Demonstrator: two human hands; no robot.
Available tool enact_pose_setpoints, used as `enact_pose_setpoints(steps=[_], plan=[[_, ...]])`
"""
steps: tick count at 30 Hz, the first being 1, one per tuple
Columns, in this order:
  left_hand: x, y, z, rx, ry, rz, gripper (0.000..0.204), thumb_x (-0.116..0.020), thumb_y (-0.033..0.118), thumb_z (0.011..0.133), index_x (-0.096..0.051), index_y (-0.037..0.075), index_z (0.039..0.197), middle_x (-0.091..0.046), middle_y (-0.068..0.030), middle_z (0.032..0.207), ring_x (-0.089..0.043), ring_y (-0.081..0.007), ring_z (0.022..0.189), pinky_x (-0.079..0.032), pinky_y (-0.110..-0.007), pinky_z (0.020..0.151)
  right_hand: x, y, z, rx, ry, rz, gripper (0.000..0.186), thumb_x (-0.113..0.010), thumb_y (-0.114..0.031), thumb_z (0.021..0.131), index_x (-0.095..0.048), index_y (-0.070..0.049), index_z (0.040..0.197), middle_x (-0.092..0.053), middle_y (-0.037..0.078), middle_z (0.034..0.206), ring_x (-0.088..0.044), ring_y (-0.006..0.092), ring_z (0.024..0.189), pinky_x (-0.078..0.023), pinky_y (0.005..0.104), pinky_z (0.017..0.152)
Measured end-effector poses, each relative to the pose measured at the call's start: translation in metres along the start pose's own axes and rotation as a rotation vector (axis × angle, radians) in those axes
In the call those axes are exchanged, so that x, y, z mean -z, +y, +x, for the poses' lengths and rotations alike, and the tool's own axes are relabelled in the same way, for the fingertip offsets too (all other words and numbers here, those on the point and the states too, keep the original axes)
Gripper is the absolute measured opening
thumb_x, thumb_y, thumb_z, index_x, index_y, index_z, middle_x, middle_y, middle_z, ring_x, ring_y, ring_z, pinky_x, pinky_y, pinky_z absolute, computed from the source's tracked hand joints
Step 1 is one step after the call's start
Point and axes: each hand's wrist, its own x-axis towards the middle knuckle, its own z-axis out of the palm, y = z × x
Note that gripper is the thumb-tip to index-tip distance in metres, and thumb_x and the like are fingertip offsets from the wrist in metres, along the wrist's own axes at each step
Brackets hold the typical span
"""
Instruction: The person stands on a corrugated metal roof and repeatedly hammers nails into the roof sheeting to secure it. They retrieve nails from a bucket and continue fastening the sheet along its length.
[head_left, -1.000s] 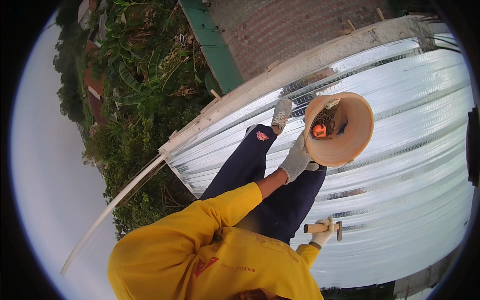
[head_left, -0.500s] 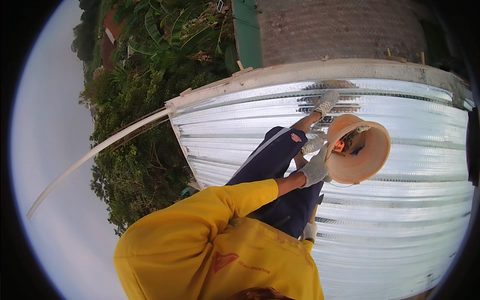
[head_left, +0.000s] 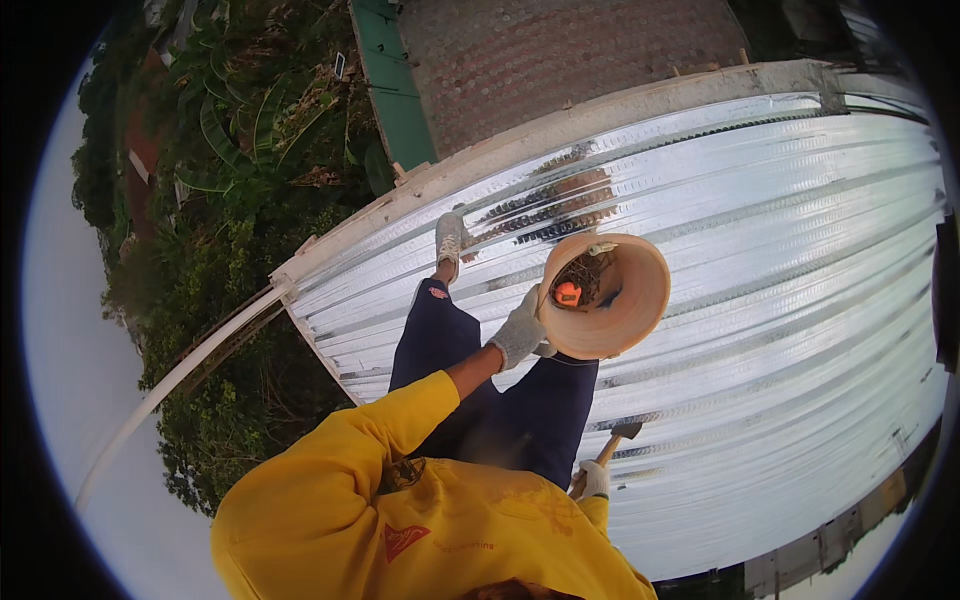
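My left hand (head_left: 521, 333), in a grey knit glove, is closed on the rim of a pale orange bucket (head_left: 640, 300). Inside the bucket lie an orange tape measure (head_left: 568, 293), a heap of thin brownish pieces that look like nails (head_left: 585, 270), and a small dark blue thing. Low on the right, my right hand (head_left: 594, 479), also gloved, grips the wooden handle of a hammer (head_left: 625, 430) with a dark, flared head. The hammer hangs beside my right leg, above the metal sheets.
I am standing on a shiny ribbed metal roof (head_left: 760, 250). A pale concrete ledge (head_left: 540, 140) runs along its far edge, with brick paving (head_left: 570, 60) and a green gate (head_left: 390, 90) far below. Trees (head_left: 240, 250) and a long white pipe (head_left: 180, 395) are at the left.
My body and the bucket have shifted left across the view. One foot has stepped leftward along the roof. The hammer in my right hand has come into clear view.
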Motion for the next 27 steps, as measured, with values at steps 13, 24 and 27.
enact_pose_setpoints(steps=[13,24,27], plan=[[0.279,-0.064,-0.05,0.021,-0.041,-0.038,0.096,-0.059,-0.015,0.093,-0.039,0.016,0.182,-0.067,-0.012,0.156,-0.078,-0.0275,0.13,-0.075,-0.041,0.084,-0.256,0.22,-0.049,-0.028,-0.072,0.117,0.021,-0.085,-0.01,0.097,-0.075,-0.001,0.113,-0.066,0.008,0.083,-0.07,0.0289,0.066,-0.063,0.0484,0.062],[0.363,-0.185,-0.04,-0.194,0.163,0.32,0.079,-0.062,-0.004,0.098,-0.048,0.013,0.173,-0.073,-0.0189,0.146,-0.083,-0.0343,0.109,-0.071,-0.043,0.09,-0.292,0.171,-0.084,0.164,-0.238,0.403,0.023,-0.083,-0.013,0.106,-0.07,-0.004,0.123,-0.063,0.003,0.083,-0.063,0.0197,0.063,-0.059,0.0405,0.059],[0.359,-0.19,-0.032,-0.029,0.099,0.338,0.076,-0.061,-0.003,0.099,-0.047,0.012,0.173,-0.075,-0.0206,0.143,-0.085,-0.0325,0.113,-0.076,-0.045,0.086,-0.298,0.156,-0.083,0.239,-0.414,0.728,0.027,-0.081,-0.017,0.111,-0.07,-0.004,0.131,-0.059,0.0,0.085,-0.058,0.0159,0.064,-0.055,0.0377,0.061]])
